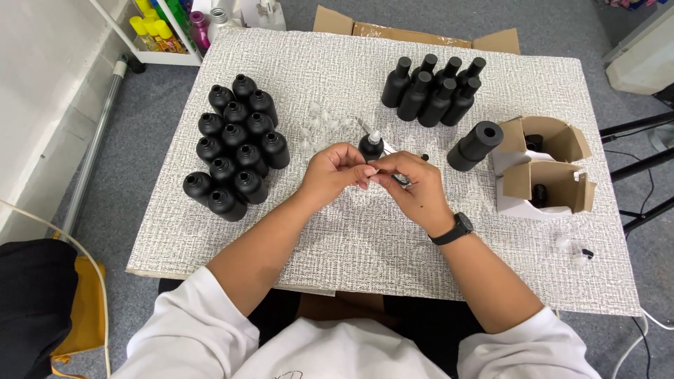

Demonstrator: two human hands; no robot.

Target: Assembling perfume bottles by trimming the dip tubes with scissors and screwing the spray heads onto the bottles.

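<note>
My left hand (332, 172) and my right hand (414, 186) meet over the middle of the table, their fingertips pinched together on a small clear piece too small to name. Just behind the fingers stands a black bottle with a pump top (371, 145). A black watch (456, 229) sits on my right wrist. A group of several open black bottles (235, 147) stands to the left of my left hand. Several capped black bottles (435, 88) stand at the back right.
A pile of clear plastic parts (316, 126) lies behind my left hand. A black bottle on its side (476, 145) lies near two small open boxes (544, 165). The table (351, 238) has a textured grey cover. A cardboard box (421, 34) sits behind it.
</note>
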